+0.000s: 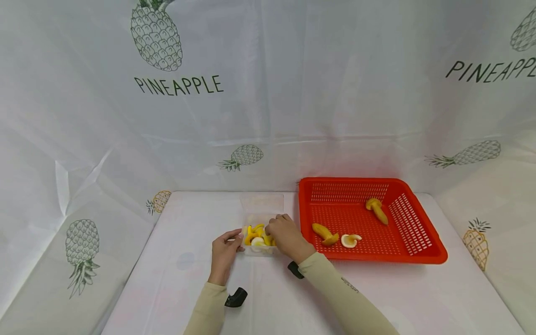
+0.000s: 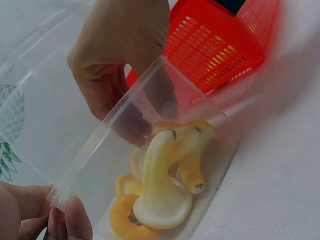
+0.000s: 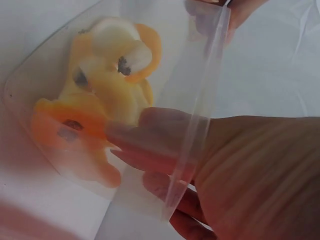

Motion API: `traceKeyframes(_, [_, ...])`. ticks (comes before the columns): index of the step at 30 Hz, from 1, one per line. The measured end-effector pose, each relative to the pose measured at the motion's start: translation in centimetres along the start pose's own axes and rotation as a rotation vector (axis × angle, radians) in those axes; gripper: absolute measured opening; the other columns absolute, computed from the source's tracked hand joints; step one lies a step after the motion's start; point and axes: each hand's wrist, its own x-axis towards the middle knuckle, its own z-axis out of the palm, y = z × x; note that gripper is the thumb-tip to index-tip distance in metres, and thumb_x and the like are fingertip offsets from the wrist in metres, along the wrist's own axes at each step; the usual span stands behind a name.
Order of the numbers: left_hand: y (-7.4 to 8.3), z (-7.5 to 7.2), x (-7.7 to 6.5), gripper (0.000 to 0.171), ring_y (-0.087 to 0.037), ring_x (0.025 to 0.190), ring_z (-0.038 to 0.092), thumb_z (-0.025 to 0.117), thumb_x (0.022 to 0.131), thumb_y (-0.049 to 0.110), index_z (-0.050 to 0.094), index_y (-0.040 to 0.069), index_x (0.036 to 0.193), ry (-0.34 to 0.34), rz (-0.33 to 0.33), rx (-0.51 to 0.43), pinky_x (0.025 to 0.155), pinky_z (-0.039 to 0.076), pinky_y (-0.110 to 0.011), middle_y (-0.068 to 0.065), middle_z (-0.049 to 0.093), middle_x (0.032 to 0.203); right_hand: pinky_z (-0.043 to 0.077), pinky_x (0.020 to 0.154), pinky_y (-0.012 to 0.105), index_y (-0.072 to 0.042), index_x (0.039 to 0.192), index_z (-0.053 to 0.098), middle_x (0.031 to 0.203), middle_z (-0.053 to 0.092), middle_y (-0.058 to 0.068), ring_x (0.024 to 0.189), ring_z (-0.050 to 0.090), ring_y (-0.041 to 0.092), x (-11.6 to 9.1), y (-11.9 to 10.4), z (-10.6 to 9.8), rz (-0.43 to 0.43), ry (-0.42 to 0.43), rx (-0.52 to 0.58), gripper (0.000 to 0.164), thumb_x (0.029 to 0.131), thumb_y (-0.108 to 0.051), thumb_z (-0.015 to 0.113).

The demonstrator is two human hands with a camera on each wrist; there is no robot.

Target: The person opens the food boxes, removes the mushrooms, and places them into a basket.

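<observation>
A clear plastic box holds several yellow mushrooms, some showing pale undersides. My left hand pinches the box's left rim between thumb and fingers. From the right, my right hand reaches down into the box, its fingers inside the walls. In the left wrist view those fingers are spread above a pale mushroom, with a gap between them. Seen through the wall in the right wrist view, fingertips meet an orange-yellow mushroom; no firm hold shows.
Right of the box stands a red perforated basket with a few mushrooms lying apart on its floor. The box's transparent lid lies folded back behind it. A pineapple-printed white sheet hangs around the white table.
</observation>
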Motion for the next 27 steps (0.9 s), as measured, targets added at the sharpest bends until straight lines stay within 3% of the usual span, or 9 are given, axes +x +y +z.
traceKeyframes(9, [-0.25, -0.11, 0.17, 0.032, -0.011, 0.071, 0.060, 0.069, 0.101, 0.002, 0.067, -0.015, 0.128, -0.012, -0.002, -0.017, 0.062, 0.061, -0.022, -0.017, 0.064, 0.106, 0.054, 0.094, 0.037, -0.014, 0.103, 0.084, 0.102, 0.075, 0.002, 0.097, 0.062, 0.022, 0.26, 0.21, 0.43, -0.024, 0.058, -0.033, 0.017, 0.086, -0.015, 0.088])
traceKeyframes(23, [-0.13, 0.02, -0.01, 0.029, -0.011, 0.071, 0.061, 0.069, 0.101, 0.001, 0.069, -0.014, 0.126, -0.002, 0.010, -0.010, 0.062, 0.061, -0.020, -0.018, 0.064, 0.106, 0.053, 0.106, 0.039, -0.017, 0.120, 0.082, 0.113, 0.078, 0.003, 0.104, 0.065, 0.023, 0.86, 0.10, 0.62, 0.015, -0.016, -0.096, 0.035, 0.087, -0.021, 0.089])
traceKeyframes(27, [-0.23, -0.03, 0.01, 0.029, -0.011, 0.071, 0.061, 0.069, 0.101, 0.001, 0.069, -0.014, 0.126, -0.003, 0.006, -0.005, 0.062, 0.060, -0.019, -0.017, 0.064, 0.108, 0.054, 0.105, 0.038, -0.015, 0.119, 0.081, 0.114, 0.078, 0.002, 0.105, 0.066, 0.023, 0.89, 0.10, 0.66, 0.001, -0.017, -0.146, 0.034, 0.086, -0.020, 0.089])
